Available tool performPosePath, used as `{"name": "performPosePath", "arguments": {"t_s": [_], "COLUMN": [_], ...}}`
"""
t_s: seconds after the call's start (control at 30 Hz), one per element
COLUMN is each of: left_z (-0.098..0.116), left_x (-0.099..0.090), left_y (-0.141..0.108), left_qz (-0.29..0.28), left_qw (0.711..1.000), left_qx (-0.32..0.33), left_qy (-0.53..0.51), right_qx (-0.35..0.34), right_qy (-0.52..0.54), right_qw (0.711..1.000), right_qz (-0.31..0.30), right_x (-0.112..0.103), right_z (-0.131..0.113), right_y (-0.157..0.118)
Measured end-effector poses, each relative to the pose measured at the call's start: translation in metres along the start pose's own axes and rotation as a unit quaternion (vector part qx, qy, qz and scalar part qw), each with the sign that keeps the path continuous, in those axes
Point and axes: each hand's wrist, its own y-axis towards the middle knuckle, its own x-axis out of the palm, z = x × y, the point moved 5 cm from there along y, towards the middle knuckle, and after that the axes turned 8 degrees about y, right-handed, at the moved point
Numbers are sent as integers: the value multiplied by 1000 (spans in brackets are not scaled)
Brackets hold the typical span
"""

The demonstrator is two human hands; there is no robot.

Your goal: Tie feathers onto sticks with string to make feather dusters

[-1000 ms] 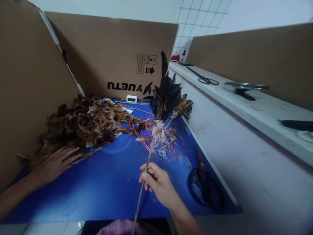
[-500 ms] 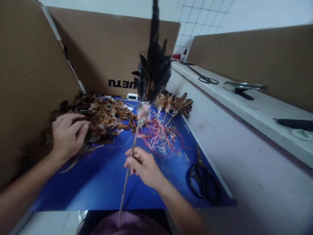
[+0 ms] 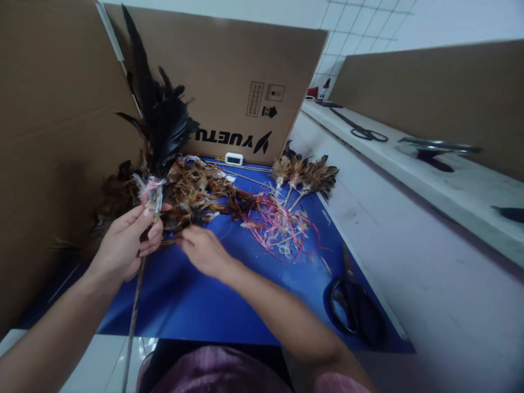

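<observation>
My left hand (image 3: 129, 240) is closed around the thin stick of a feather duster (image 3: 164, 123), just below its bound neck. Long black feathers fan upward from white and pink wrapping. The bare end of the stick slants down past the table's front edge. My right hand (image 3: 202, 251) is at the near edge of a heap of brown feathers (image 3: 200, 188), its fingers drawn together. What those fingertips pinch, if anything, is hidden among the feathers.
Pink string (image 3: 282, 224) lies tangled mid-table. Several finished-looking brown feather bundles on sticks (image 3: 303, 177) lie at the back right. Black-handled scissors (image 3: 347, 300) rest near the right edge. Cardboard (image 3: 229, 71) walls the back and left. A ledge (image 3: 409, 169) on the right carries more tools.
The duster has passed from my right hand to my left and moved leftward. My right hand has moved left to the feather heap. The view has shifted slightly.
</observation>
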Motion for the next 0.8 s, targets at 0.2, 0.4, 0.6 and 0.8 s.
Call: {"name": "performPosePath", "arguments": {"t_s": [0.2,0.4,0.6,0.8], "left_z": [-2,-6,-8,-19], "left_x": [-32,-36,-17,20], "left_y": [-16,-24,-8,13], "left_qz": [41,32,-59,-86], "left_qw": [997,998,994,986], "left_qx": [-14,-39,-48,-78], "left_qy": [56,42,-76,-121], "right_qx": [17,100,94,134], "right_qy": [-222,-226,-111,-6], "right_qw": [975,968,988,991], "right_qz": [8,-39,47,28], "right_x": [-8,-11,-59,-73], "right_z": [47,70,66,85], "right_y": [75,90,57,12]}}
